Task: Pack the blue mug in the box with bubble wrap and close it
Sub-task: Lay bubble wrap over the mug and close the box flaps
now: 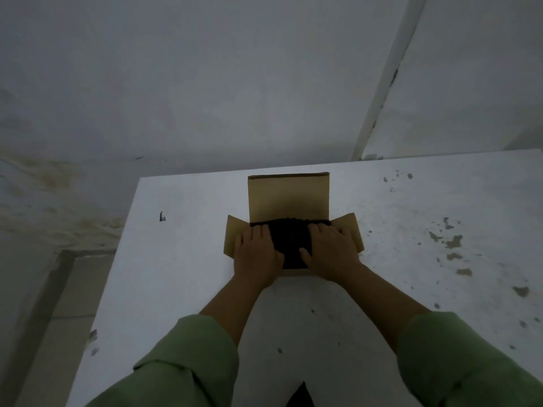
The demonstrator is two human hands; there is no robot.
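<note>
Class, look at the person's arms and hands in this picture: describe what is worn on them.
Both arms wear loose light-green sleeves, the left sleeve and right sleeve, pushed up so the forearms are bare. The left hand and right hand are bare: no gloves, rings or watch visible.

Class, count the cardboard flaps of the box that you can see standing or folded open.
3: the tall back flap stands upright behind the dark bubble wrap; the left flap and right flap splay outward beside each hand. A front flap may be hidden under the hands.
</note>
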